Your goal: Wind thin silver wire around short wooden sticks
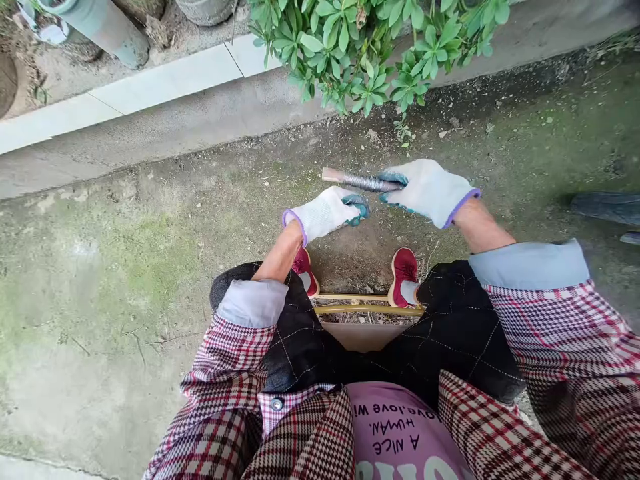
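Pink shirt (pixel 400 433) with printed lettering and a red-and-cream houndstooth jacket (pixel 560 333) fill the bottom edge. Past them are black quilted trousers (pixel 295 340) and a seat with two brass-coloured rails (pixel 370 309). Red shoes (pixel 404 267) rest on the ground beyond.

Both hands wear white knit gloves with purple cuffs and teal rubber-coated fingertips. The right hand (pixel 430 190) has its thumb and fingers closed around one end of a wire-wound rod (pixel 357 181). That rod is held level in the air above the bare ground in front of the shoes. It is slim and straight, wrapped in tight grey metallic turns, with a pale pinkish core showing at its free end. The left hand (pixel 325 213) sits just below and beside it with the fingers curled in. Whether it pinches a strand is too fine to tell.

Thin wire is probably springy and slick, so the coated fingertips should do the gripping. Keeping the rod level and held firmly at its end would help stop the turns from loosening.

The concrete ground (pixel 125 267) is rough, stained and mossy green toward its left side. A leafy shrub (pixel 370 47) overhangs its far edge near a grey pipe (pixel 100 27). Another person's dark shoe (pixel 605 207) shows at the right edge.
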### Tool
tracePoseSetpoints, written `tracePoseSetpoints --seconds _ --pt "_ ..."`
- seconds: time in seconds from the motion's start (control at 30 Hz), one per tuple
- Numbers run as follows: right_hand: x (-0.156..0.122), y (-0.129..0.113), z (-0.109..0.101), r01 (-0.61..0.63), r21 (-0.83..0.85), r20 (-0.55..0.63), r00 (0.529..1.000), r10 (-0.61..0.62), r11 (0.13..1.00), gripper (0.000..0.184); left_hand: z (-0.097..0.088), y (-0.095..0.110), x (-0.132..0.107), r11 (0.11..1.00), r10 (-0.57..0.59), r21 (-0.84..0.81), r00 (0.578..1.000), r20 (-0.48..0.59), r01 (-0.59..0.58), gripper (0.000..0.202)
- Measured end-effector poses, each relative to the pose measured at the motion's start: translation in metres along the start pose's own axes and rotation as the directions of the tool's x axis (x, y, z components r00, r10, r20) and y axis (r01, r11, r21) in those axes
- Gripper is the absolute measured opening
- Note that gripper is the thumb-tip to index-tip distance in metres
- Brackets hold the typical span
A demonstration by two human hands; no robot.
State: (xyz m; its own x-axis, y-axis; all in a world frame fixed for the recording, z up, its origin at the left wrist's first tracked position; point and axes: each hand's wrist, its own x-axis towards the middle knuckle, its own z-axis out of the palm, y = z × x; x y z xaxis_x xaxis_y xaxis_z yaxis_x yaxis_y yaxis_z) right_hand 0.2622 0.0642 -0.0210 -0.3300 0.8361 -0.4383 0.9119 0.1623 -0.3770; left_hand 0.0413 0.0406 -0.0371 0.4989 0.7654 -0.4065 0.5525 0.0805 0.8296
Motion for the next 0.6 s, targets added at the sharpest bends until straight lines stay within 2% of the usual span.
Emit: tracePoseSetpoints --seconds 0.1,0.17,0.33,0.4,0.47,0.53,0.6 --pt "0.003 0.002 0.006 -0.013 -0.162 0.08 0.996 0.026 0.987 0.024 -0.005 -0.005 -0.001 0.994 -0.013 0.106 1.0 0.028 0.01 0.018" --pt "0.0 0.004 0.008 0.01 -0.196 0.141 0.99 0.018 0.981 0.02 -0.009 -0.01 0.001 0.991 -0.049 0.125 0.998 -0.03 0.053 0.019" --pt "-0.009 0.01 0.007 0.102 -0.131 0.311 0.949 -0.057 0.986 0.006 -0.015 -0.015 0.005 0.99 -0.073 0.109 0.991 -0.114 0.086 0.01" --pt "-0.013 0.013 0.005 0.156 -0.045 0.366 0.922 -0.129 0.987 0.004 -0.016 -0.013 0.007 0.995 -0.091 0.033 0.989 -0.119 0.095 0.01" --pt "-0.017 0.017 0.002 0.195 0.121 0.381 0.896 -0.227 0.973 0.004 -0.016 -0.01 0.008 0.994 -0.091 -0.069 0.99 -0.109 0.084 0.01" --pt "-0.02 0.018 -0.002 0.173 0.329 0.306 0.911 -0.278 0.928 0.011 -0.017 -0.008 0.01 0.986 -0.057 -0.161 0.993 -0.102 0.04 0.008" --pt "-0.022 0.017 -0.005 0.112 0.51 0.188 0.953 -0.238 0.853 0.022 -0.016 -0.005 0.012 0.97 -0.038 -0.241 0.994 -0.102 0.013 0.007"
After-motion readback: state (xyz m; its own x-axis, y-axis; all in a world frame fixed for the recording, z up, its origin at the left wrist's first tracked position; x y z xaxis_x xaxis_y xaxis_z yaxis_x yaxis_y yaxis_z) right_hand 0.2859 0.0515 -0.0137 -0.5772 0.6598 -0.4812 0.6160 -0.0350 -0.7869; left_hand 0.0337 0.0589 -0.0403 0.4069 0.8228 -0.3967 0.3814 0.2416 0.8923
